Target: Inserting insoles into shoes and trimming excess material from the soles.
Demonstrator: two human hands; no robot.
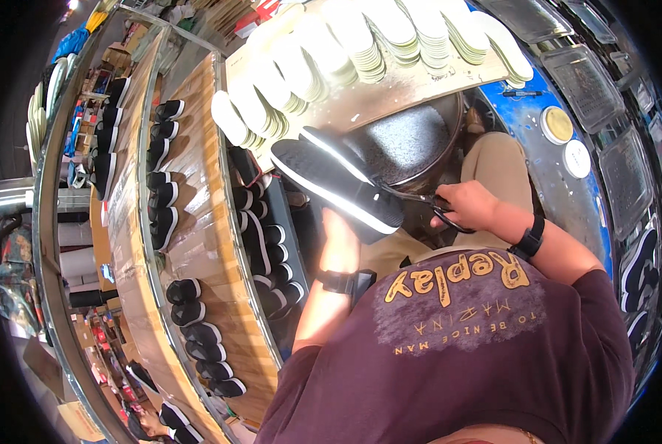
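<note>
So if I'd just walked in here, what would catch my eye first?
Probably the black shoe with a white sole edge held up at the centre by the left hand, while the right hand works scissors at its heel end. Next, the stacks of pale insoles fanned across the board at the top, and the rows of black shoes along the curved wooden shelves on the left.

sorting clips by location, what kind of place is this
Most likely a shoe factory floor. Rows of black shoes line a long wooden conveyor, stacks of pale insoles sit on a board, and the right hand works scissors at a black shoe held by the left hand.
</note>
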